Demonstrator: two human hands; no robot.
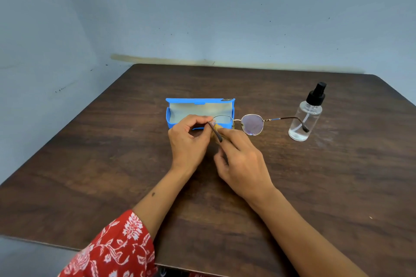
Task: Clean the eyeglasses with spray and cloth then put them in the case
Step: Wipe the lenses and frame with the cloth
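Observation:
Round gold-rimmed eyeglasses are held above the table, temples unfolded. My left hand pinches the frame at the left lens, near its hinge. My right hand presses a small yellow cloth against that left lens; most of the cloth is hidden by my fingers. The right lens is free, and its temple reaches toward the clear spray bottle with a black pump top. Just behind my hands the blue case stands open, showing a pale lining.
The dark wooden table stands against a blue-grey wall, in a corner. The bottle stands upright at the right, about a hand's width from the glasses. A red patterned sleeve covers my left forearm.

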